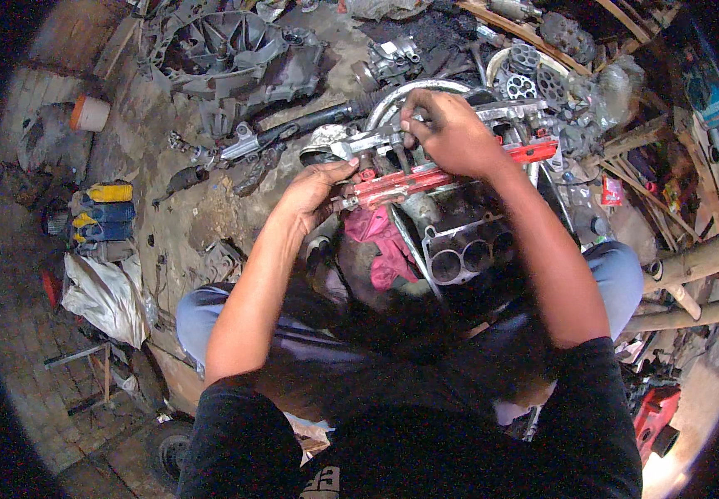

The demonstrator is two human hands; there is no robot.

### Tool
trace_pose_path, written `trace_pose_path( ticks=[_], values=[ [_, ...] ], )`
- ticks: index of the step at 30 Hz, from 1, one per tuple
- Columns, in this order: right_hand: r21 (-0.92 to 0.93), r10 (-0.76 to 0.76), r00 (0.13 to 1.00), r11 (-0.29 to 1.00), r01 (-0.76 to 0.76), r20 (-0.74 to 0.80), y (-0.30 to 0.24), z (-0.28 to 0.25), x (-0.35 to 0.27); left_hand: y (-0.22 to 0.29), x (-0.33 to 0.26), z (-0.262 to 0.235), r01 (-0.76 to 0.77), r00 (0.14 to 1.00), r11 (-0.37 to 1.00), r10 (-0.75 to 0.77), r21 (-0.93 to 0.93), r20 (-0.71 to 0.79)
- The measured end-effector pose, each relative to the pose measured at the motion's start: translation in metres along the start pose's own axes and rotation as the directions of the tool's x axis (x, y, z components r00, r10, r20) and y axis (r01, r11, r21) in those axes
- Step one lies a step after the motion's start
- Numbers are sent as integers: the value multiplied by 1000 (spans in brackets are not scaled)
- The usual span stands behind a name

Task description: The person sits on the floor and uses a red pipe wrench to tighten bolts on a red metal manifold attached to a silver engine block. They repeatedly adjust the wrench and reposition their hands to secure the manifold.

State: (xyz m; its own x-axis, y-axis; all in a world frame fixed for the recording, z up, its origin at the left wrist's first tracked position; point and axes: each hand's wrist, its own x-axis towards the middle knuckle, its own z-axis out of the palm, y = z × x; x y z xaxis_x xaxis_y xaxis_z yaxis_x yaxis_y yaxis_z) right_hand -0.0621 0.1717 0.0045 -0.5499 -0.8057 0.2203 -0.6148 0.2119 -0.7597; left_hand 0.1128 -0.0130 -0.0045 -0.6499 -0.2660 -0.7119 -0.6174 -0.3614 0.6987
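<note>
Currently, in the head view, your left hand [314, 195] grips the left end of the red metal rail [414, 180], beside the pink cloth [386, 249]; your right hand's [451, 133] curled fingers meet the silver shaft [376, 143], grip unclear. Whether shaft and rail are fastened doesn't show.

The long red bar [414, 182] lies slightly aslant.
</note>
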Motion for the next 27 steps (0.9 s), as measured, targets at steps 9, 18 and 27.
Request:
trace_pose_path(
  ticks=[9,18,27],
  values=[
    [-172,-135,991,976,134,6,-16,16,-13,13,4,-1,-194,974,951,217,240,-71],
    [-202,-209,977,959,197,-37,-20,32,-21,17,3,-1,-263,940,854,332,448,-80],
    [-279,-184,983,944,175,-7,-16,28,-19,17,1,-3,-264,943,831,330,489,-51]
  ],
)
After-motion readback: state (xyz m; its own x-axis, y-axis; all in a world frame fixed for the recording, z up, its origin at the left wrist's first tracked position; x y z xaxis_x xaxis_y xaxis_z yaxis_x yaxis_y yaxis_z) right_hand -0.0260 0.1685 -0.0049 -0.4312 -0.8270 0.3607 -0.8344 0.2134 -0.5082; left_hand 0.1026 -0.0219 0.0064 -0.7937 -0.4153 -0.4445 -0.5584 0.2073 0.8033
